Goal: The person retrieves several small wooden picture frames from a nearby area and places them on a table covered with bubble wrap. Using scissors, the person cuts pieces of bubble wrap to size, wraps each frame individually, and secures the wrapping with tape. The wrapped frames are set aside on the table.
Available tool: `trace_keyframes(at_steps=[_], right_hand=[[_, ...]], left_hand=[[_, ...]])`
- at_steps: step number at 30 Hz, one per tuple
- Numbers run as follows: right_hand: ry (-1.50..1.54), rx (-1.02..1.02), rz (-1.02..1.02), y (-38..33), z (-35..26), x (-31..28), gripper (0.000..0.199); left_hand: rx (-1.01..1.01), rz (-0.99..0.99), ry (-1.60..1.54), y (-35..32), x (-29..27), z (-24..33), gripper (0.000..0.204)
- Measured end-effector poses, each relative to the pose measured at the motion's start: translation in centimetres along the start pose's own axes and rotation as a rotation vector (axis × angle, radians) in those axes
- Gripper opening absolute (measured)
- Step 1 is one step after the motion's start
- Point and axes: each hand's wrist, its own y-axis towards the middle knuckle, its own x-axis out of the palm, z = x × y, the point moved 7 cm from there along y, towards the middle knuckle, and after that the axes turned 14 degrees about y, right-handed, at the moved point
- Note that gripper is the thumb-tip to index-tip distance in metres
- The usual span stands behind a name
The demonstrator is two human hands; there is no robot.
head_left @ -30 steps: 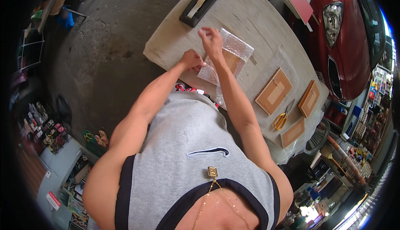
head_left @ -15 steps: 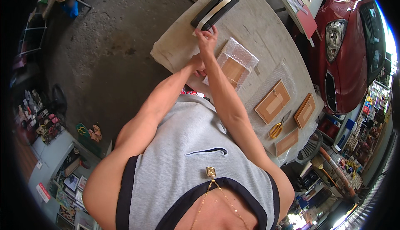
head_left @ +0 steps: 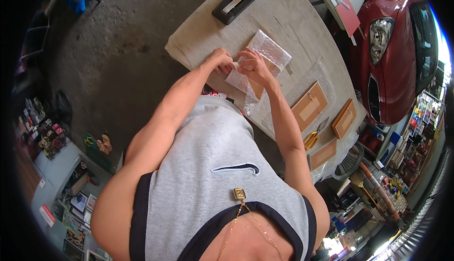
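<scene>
Hands meet over the clear bubble-wrapped flat wooden frame [head_left: 262,64] on the grey table [head_left: 288,19]: left hand [head_left: 221,60] and right hand [head_left: 253,64] both pinch its wrap.

Bare table [head_left: 283,19] beyond (black tray [head_left: 240,0] farther)

**Bubble-wrapped wooden frame on the table**

A flat, light-brown wooden frame [head_left: 257,88] is shown enclosed in clear bubble wrap [head_left: 269,53], lying flat near the table's edge; the wrap's loose end hangs crumpled over that edge.
</scene>
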Motion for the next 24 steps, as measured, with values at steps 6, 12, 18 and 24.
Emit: trace_keyframes(at_steps=[6, 12, 18, 24], right_hand=[[-0.090, -0.082, 0.000, -0.5, 1.2, 1.2, 0.017], [-0.096, -0.180, 0.124, -1.3, 0.6, 1.2, 0.016], [-0.135, -0.224, 0.189, -1.7, 0.4, 1.3, 0.018], [-0.187, -0.200, 0.189, -1.6, 0.7, 1.4, 0.017]], left_hand=[[0.035, 0.033, -0.004, -0.3, -0.1, 0.1, 0.021], [0.088, 0.075, -0.034, -0.2, -0.2, -0.2, 0.024], [0.438, 0.192, -0.321, -2.1, 0.7, -1.8, 0.033], [0.646, 0.878, 0.161, -5.9, 1.6, -0.3, 0.017]])
